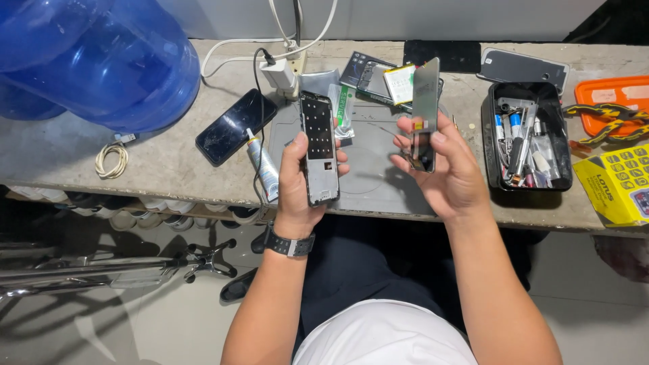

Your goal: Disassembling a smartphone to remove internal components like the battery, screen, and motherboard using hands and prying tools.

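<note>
The opened phone body (319,149) stands nearly upright in the left hand (297,186), its inner side turned up toward the camera. It is a long, slim rectangle with a pale, silvery rim and a dark inside dotted with small light points; a small bright square shows low in the dark area. Its lower end is pale and bare. The screen panel (424,115) is held in the right hand (446,172), tilted almost edge-on, so it reads as a narrow grey, glossy strip. Its top end rises above the fingers. The two pieces are held apart over the grey mat (372,176), not touching.
</note>
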